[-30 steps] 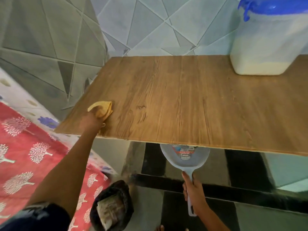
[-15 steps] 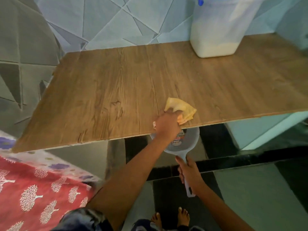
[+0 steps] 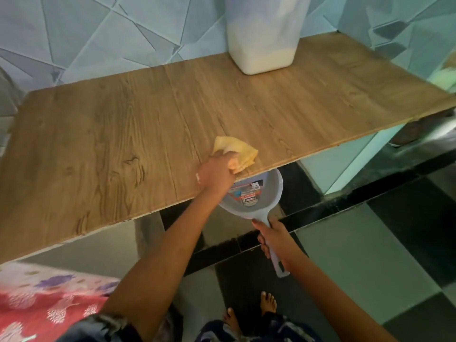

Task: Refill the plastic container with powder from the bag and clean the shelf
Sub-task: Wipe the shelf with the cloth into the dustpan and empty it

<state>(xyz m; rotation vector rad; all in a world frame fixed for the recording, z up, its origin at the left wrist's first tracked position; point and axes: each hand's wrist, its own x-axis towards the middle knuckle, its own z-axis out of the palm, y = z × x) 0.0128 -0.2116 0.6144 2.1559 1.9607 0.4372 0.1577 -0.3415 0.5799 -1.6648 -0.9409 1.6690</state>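
A wooden shelf runs across the view against a tiled wall. My left hand presses a folded yellow cloth onto the shelf at its front edge. Just below that edge my right hand grips the handle of a grey dustpan, whose scoop sits under the cloth. A translucent plastic container with white powder in its bottom stands at the back of the shelf; a bit of its blue lid shows at the frame's top. The bag is not in view.
Patterned blue-grey tiles cover the wall behind the shelf. A red floral cloth lies at the lower left. My bare feet stand on a dark and light tiled floor.
My left hand swept the yellow cloth from the shelf's left front corner rightward to the edge above the dustpan. The dustpan stayed under the edge. The view shifted left and down.
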